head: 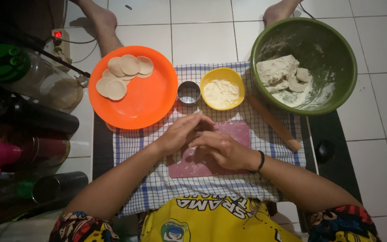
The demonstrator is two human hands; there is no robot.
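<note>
White floor tiles (202, 40) were seen all around, and on them a blue-and-white checked cloth (157, 188) was spread over a dark mat (337, 130). On the cloth a pink board (238, 132) was laid, with its long sides running left to right across the view.

Over this board the left hand (180, 132) and the right hand (222, 150) were brought together, fingers touching. Both hands were curled inward, as if pressed around something small; what was held between them could not be told, because it was hidden by the fingers. A black band was worn on the right wrist.

Beyond the hands a small metal ring cutter (188, 92) was placed, just beside a yellow bowl (211, 78) of flour. To the left an orange plate (148, 103) was set, carrying several round dough discs (124, 74) that overlapped each other. To the right a green bowl (269, 40) with lumps of dough (276, 71) was standing. A wooden rolling pin (274, 123) was lying between this bowl and the board, its long axis running diagonally, pointing from the bowl toward the right edge of the cloth. Dark bottles and a clear jar (45, 80) were crowded at the left side.
</note>
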